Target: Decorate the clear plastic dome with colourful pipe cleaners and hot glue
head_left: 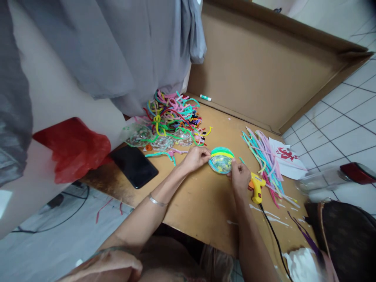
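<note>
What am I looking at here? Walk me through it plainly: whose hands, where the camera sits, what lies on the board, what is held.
There is no machine: these are a person's two bare hands, seen from a camera worn on their head, looking down. The left hand and right hand together hold a round clear disc rimmed with green and yellow fuzzy wire. They work over a brown board. On it lie a tangled heap of coloured pipe cleaners, a straighter bundle of them, a yellow glue gun beside the right hand, a black phone, a glue stick and a white paper with a red figure. A red plastic bag sits at the left.
</note>
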Motion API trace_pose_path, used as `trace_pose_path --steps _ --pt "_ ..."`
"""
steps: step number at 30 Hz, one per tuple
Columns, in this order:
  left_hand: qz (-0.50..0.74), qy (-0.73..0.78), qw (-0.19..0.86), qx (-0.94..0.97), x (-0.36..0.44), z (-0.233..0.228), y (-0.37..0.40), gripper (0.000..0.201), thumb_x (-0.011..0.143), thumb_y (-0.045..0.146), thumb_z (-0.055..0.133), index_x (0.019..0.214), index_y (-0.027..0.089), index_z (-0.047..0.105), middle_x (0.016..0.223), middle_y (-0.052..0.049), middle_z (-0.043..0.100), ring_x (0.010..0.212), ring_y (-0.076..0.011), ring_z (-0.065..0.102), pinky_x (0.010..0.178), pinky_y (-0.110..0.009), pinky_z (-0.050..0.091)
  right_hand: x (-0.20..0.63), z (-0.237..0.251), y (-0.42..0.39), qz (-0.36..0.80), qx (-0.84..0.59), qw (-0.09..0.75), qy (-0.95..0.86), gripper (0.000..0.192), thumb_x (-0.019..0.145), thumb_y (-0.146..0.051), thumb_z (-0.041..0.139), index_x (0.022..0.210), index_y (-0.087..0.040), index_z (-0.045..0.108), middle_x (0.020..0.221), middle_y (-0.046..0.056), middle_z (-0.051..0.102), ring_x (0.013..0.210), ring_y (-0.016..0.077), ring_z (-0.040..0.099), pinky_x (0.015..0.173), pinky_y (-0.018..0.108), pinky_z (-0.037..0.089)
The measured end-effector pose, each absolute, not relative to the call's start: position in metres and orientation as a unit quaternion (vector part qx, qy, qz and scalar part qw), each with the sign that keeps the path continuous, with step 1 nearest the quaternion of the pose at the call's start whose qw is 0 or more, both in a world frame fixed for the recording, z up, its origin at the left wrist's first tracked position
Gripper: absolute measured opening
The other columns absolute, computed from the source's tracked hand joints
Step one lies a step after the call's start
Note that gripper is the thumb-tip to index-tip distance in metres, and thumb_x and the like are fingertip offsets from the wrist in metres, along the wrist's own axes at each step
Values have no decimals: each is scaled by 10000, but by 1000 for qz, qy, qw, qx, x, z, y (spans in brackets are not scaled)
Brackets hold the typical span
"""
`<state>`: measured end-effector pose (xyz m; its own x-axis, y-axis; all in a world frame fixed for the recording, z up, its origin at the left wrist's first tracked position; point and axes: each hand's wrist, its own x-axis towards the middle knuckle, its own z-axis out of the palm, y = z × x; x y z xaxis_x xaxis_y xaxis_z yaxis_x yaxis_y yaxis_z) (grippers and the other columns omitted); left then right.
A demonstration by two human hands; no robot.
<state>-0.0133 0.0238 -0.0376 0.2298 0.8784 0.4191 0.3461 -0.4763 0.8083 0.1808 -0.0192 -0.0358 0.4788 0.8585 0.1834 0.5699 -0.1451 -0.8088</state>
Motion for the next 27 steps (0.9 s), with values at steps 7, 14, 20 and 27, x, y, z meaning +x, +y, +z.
trace_pose_path --steps 7,14,20,27 --pt "431 403 221 777 -12 -39 20 181 788 95 532 662 155 648 788 -66 703 720 -149 632 691 -254 481 178 -31 -21 145 -741 433 -493 445 789 -628 477 564 -244 464 461 9 579 543 209 562 639 337 416" --pt "415 411 126 802 -6 -32 9 259 885 170 466 661 174 595 729 -72 632 698 -164 583 695 -275 461 178 -36 -21 136 -731 444 -501 451 773 -663 459 591 -250 461 501 23 584 588 221 557 630 334 403" --pt "438 425 175 772 -4 -38 16 333 920 239 462 607 178 556 675 -33 585 665 -139 524 681 -261 429 176 -34 -21 124 -730 447 -502 459 760 -677 468 581 -255 436 490 13 570 566 215 557 634 334 401" --pt "490 429 414 636 -8 -49 26 280 766 383 667 626 146 612 671 -24 635 649 -130 546 660 -259 428 179 -36 -23 125 -716 450 -518 382 799 -551 438 572 -244 456 487 3 568 547 190 542 615 312 393"
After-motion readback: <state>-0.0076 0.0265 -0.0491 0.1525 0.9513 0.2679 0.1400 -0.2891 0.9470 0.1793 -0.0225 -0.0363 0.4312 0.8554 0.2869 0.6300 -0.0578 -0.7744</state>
